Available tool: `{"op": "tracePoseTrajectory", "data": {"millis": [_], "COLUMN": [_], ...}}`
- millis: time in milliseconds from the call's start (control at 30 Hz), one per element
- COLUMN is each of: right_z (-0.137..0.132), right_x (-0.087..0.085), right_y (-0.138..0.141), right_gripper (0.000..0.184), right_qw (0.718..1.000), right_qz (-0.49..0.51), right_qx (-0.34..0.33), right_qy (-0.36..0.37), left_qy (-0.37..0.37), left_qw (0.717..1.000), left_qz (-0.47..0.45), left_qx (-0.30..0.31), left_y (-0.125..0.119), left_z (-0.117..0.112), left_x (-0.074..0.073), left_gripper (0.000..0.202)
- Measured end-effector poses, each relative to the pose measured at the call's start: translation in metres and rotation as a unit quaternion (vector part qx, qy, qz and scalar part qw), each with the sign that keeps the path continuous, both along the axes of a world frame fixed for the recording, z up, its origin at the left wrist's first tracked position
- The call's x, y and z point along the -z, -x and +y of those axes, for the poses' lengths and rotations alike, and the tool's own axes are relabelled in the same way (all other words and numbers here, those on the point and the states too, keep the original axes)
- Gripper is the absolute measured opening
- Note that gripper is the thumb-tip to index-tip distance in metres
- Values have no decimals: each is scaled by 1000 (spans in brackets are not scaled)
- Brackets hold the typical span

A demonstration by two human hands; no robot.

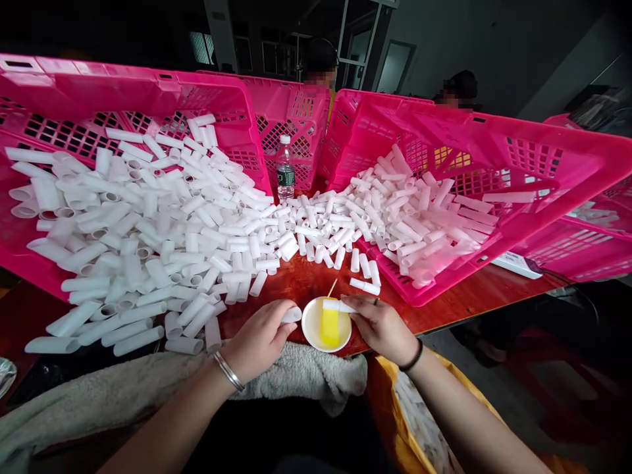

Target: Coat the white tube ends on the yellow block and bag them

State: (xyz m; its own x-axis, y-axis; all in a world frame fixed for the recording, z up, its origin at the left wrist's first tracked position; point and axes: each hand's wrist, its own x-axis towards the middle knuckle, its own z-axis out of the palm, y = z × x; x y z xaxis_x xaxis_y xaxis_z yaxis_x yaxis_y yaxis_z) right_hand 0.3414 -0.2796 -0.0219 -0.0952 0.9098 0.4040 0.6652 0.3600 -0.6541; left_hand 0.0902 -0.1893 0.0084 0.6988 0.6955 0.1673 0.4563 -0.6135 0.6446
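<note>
My left hand (260, 338) is closed round a short white plastic tube (291, 315), whose end sticks out toward a small white bowl (312, 328). A yellow sponge (330, 325) lies in the bowl. My right hand (379, 324) pinches another white tube (338, 306) and holds it across the top of the sponge. A thin wooden stick (332, 288) leans at the bowl's far edge. Both hands rest at the near edge of a reddish wooden table (306, 276).
Two tipped pink crates, left (59, 92) and right (498, 145), spill heaps of white tubes (162, 224) onto the table. A water bottle (285, 170) stands between them. A grey towel (301, 372) covers my lap. People sit behind the crates.
</note>
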Motion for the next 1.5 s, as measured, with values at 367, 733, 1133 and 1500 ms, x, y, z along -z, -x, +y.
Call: {"op": "tracePoseTrajectory", "data": {"millis": [367,733,1133,1500], "right_z": [-6,-19,-18,-22], "right_x": [13,11,21,16], "right_y": [2,17,9,30], "right_gripper": [26,20,28,10], "right_qw": [999,999,996,997], "right_qz": [-20,10,-52,55], "right_qx": [31,53,-19,60], "right_qy": [10,5,-76,-14], "left_qy": [-16,33,45,45], "left_qw": [1000,999,999,998], "left_qz": [-19,-20,-23,-39], "left_qx": [18,11,1,-2], "left_y": [-32,-35,-33,-33], "left_z": [-14,-8,-7,-7], "left_x": [26,34,35,35], "left_gripper": [80,85,86,84]}}
